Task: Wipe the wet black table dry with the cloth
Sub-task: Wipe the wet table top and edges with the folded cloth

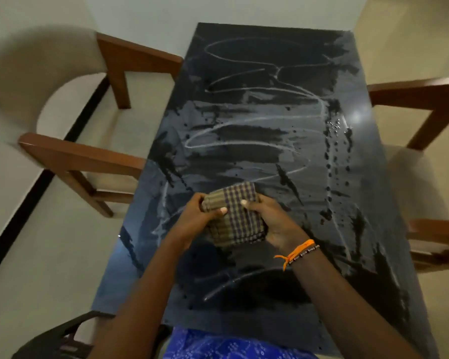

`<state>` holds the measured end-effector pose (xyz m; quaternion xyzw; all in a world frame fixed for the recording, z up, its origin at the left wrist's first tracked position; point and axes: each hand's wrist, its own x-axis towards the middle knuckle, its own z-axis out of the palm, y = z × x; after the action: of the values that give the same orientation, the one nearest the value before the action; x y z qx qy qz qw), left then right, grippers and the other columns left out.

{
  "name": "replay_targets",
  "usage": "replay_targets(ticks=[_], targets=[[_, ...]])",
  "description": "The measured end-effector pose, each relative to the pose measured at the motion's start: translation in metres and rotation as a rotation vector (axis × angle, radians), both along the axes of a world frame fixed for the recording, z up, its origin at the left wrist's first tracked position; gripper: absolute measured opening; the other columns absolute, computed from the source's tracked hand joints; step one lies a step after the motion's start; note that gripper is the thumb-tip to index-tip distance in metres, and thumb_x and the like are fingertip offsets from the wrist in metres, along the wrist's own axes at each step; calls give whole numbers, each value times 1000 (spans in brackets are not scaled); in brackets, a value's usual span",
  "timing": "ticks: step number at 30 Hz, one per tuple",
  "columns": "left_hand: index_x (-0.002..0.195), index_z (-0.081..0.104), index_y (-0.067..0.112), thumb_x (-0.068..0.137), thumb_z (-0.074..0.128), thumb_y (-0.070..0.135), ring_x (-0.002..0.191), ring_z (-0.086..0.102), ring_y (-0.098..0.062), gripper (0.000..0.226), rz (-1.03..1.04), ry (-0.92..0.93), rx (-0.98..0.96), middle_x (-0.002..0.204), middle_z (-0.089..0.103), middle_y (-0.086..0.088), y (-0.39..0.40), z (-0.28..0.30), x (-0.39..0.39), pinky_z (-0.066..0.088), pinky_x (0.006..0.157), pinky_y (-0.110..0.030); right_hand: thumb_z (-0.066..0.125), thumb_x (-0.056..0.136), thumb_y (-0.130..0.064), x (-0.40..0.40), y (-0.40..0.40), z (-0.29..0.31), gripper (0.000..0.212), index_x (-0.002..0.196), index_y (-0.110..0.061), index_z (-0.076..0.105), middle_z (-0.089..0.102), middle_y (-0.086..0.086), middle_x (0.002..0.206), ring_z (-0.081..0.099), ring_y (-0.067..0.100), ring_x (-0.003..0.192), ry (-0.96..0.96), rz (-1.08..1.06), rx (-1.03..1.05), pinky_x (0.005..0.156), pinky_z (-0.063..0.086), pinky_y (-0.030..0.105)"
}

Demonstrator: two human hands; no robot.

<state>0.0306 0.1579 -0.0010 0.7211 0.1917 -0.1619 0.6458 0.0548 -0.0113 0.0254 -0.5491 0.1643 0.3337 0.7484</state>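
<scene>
— Black table (257,120) fills the middle of the head view, one of it. Its long axis runs from the bottom edge of the frame up toward the top centre, narrowing as it goes. Pale streaks, looping wipe marks and dark droplets cover its top.

— And the cloth?

— One cloth (235,216), checked in olive, cream and dark purple, folded into a thick pad. It sits in the lower middle of the frame, held over the near half of the table. Whether its underside touches the tabletop I cannot tell. The pad's longer side runs roughly up and down the frame, tilted a little to the right at the top.

— How many hands are on it?

— Two. The left hand (192,218) grips the pad's left edge, fingers curled round it and the thumb pressed on top. The right hand (272,221) holds the right edge, the thumb lying on the checked face and the fingers wrapped beneath.

— Anything on the wrists?

— One orange thread (296,251) and one dark beaded band (306,251), both on the right wrist.

— Chairs?

— Two wooden armchairs with pale cushions: one (83,161) at the left of the frame, one (425,99) at the right edge. A dark chair (57,338) shows at the bottom left corner, and blue patterned fabric (218,344) at the bottom centre.
</scene>
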Motion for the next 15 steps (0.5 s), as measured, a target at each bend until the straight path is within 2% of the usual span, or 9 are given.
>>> replay_targets(ticks=[3,5,6,8,9,10,12,13,15], targets=[[99,48,14,82,68,10,88,60,-17,26,65,-126,132,96,60,-3,32,-4,33,53,72,-25,51,89,2,50,43,11,24,112,3,60,68,11,89,66,11,69,-253,56,-225,65,57,26],[103,47,15,84,64,8,94,58,-25,27,99,-179,260,101,56,-7,53,-7,62,52,78,-36,55,87,1,87,74,20,26,111,-4,64,69,12,101,65,15,85,-574,78,-497,84,54,33],[107,48,15,84,63,9,96,57,-24,28,114,-189,332,105,54,-6,65,-9,77,50,80,-37,57,86,-1,104,91,25,28,112,-8,65,69,9,107,64,16,95,-724,90,-621,91,50,30],[116,50,10,85,61,10,102,56,-23,34,138,-208,436,114,52,-6,91,-13,106,49,85,-36,57,85,0,139,123,27,33,115,-11,65,67,-1,114,59,6,105,-956,96,-727,92,40,9],[118,51,8,84,60,9,107,56,-25,35,128,-218,486,119,52,-9,101,-13,116,49,89,-38,56,84,1,152,134,22,37,117,-12,64,64,-3,119,55,1,109,-1049,146,-721,93,36,4],[119,52,7,84,59,8,110,55,-29,36,105,-212,547,122,53,-13,114,-19,127,48,93,-42,57,83,-1,167,147,12,39,120,-13,63,62,-1,125,53,2,115,-1102,233,-703,100,36,8],[118,55,8,81,56,6,113,53,-34,37,30,-170,656,123,54,-17,140,-27,147,45,95,-44,61,82,-12,193,171,-13,42,124,-16,60,57,6,133,49,19,127,-1091,495,-757,109,33,28],[117,56,9,80,55,5,113,52,-36,38,11,-151,668,123,54,-18,150,-31,154,45,94,-44,62,84,-17,199,180,-28,43,126,-17,59,55,7,135,46,25,129,-1061,613,-868,108,27,30],[120,54,7,81,54,2,117,49,-34,39,2,-147,652,126,52,-19,165,-38,167,40,98,-41,54,91,-24,208,195,-58,48,138,-18,46,40,8,148,30,26,139,-1047,678,-1111,110,10,32]])
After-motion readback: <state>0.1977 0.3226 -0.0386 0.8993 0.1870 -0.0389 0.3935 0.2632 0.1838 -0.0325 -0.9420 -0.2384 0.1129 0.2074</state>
